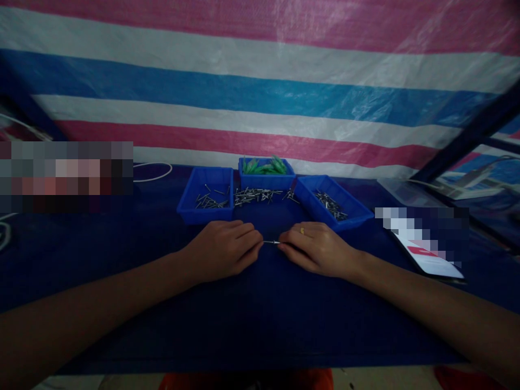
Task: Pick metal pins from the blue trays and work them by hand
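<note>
A thin metal pin with a small collar (273, 242), rivet-like in shape, spans the gap between my two hands, low over the blue table. My left hand (227, 249) is closed, thumb and fingertips pinching the pin's thin left end. The right end sits in the pinched fingers of my right hand (319, 246), which has a yellow ring. Fingertips hide both ends. Just beyond my hands, similar metal pieces (258, 195) lie in a loose pile between a left blue bin (205, 215) and a right blue bin (353, 221); both bins hold more such pieces.
Behind the pile, a third blue bin (266, 179) holds green pieces (264, 166). A phone (434, 260) lies at the right, partly blurred out. A white cable (156, 164) curls at the back left. Striped plastic sheeting (260, 92) hangs behind the blue table (260, 325).
</note>
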Demonstrator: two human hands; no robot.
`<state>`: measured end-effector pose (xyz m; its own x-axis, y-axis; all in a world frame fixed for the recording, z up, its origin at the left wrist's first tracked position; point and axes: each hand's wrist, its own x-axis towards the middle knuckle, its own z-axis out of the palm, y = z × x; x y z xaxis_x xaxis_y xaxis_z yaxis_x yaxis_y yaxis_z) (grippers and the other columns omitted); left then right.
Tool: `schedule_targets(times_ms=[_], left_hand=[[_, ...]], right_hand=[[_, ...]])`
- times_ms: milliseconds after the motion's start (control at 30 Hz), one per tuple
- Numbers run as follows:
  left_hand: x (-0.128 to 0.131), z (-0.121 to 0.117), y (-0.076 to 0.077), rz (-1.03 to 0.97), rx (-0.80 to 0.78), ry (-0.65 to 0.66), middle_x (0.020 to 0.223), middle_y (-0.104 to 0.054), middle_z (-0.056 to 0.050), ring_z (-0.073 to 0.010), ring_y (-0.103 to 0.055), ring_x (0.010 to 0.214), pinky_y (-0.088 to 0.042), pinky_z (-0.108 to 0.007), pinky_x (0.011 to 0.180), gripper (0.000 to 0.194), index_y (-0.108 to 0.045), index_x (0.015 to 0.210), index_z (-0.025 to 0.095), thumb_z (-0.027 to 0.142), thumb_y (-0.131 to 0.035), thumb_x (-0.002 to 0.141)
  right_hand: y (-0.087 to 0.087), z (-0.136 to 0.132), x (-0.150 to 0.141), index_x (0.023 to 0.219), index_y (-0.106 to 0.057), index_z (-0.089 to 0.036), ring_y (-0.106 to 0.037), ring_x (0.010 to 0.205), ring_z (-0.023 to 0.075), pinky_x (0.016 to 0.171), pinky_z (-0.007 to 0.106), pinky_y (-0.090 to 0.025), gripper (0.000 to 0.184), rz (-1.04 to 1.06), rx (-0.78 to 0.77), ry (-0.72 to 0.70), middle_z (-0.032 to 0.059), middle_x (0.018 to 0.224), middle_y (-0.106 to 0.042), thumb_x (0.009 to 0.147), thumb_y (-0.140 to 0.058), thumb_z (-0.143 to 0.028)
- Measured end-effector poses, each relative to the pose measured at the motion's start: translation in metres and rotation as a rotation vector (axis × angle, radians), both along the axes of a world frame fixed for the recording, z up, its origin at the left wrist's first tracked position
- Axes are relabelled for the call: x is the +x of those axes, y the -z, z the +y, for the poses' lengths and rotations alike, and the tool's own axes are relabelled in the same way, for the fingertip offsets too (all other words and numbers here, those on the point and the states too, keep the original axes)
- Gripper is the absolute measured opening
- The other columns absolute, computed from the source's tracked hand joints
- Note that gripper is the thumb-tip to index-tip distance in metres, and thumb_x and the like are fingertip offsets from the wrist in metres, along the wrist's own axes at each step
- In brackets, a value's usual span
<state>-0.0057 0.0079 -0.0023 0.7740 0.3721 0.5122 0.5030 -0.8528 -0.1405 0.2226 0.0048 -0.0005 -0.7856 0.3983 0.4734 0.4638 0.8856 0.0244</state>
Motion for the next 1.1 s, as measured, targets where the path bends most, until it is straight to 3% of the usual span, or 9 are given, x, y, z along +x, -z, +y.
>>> schedule_targets(times_ms=[500, 800, 1100], left_hand=[[-0.0027, 0.0012, -0.0013, 0.064, -0.080, -0.057, 0.065, -0.058, 0.001, -0.0130, -0.056, 0.059, -0.040, -0.025, 0.055, 0.018, -0.056, 0.076, 0.016, 0.019, -0.041, 0.086], [-0.0033, 0.0020, -0.0008, 0.078, -0.009, -0.045, 0.067, -0.057, 0.002, -0.0117, -0.054, 0.060, -0.037, -0.024, 0.054, 0.020, -0.056, 0.074, 0.017, 0.020, -0.041, 0.088], [-0.0016, -0.0013, -0.0049, 0.085, -0.052, -0.046, 0.064, -0.055, 0.001, -0.0114, -0.052, 0.057, -0.036, -0.024, 0.053, 0.023, -0.053, 0.072, 0.016, 0.020, -0.037, 0.088]], right_hand=[[0.0007, 0.0027, -0.0001, 0.084, -0.055, -0.014, -0.053, 0.058, 0.0113, 0.057, 0.023, -0.040, 0.021, -0.008, -0.075, 0.051, 0.0016, 0.065, -0.057, 0.093, -0.040, -0.025], [0.0024, 0.0040, 0.0032, 0.085, -0.054, -0.015, -0.053, 0.057, 0.0109, 0.055, 0.022, -0.040, 0.018, 0.016, -0.070, 0.036, 0.0011, 0.065, -0.057, 0.093, -0.040, -0.024], [-0.0008, 0.0016, -0.0004, 0.085, -0.058, -0.014, -0.055, 0.059, 0.0120, 0.059, 0.023, -0.042, 0.032, -0.027, -0.101, 0.074, 0.0031, 0.066, -0.059, 0.097, -0.033, -0.029]])
